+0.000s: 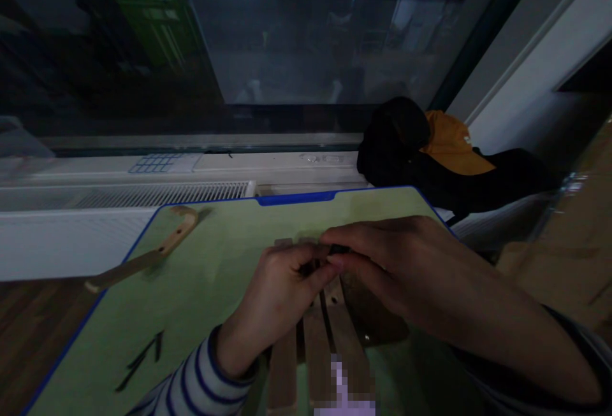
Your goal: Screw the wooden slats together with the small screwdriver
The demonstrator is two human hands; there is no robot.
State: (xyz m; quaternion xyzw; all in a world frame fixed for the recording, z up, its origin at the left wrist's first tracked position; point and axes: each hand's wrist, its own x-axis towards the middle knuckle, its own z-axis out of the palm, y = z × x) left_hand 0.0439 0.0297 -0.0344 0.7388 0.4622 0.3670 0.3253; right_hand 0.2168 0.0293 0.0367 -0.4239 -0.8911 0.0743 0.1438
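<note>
My right hand pinches a small black piece between thumb and fingertips; its kind is not clear. Meeting it from the other side, my left hand has its thumb and fingers closed, and what they grip is hidden. Below both hands lie several wooden slats side by side, with holes showing in some of them. Under the slats is a brown, shiny-looking piece, partly covered by my right hand.
A curved wooden piece with holes overhangs the left edge of the green, blue-rimmed board. Thin black strips lie at lower left. A radiator, dark clothing and an orange cap are beyond, below the window.
</note>
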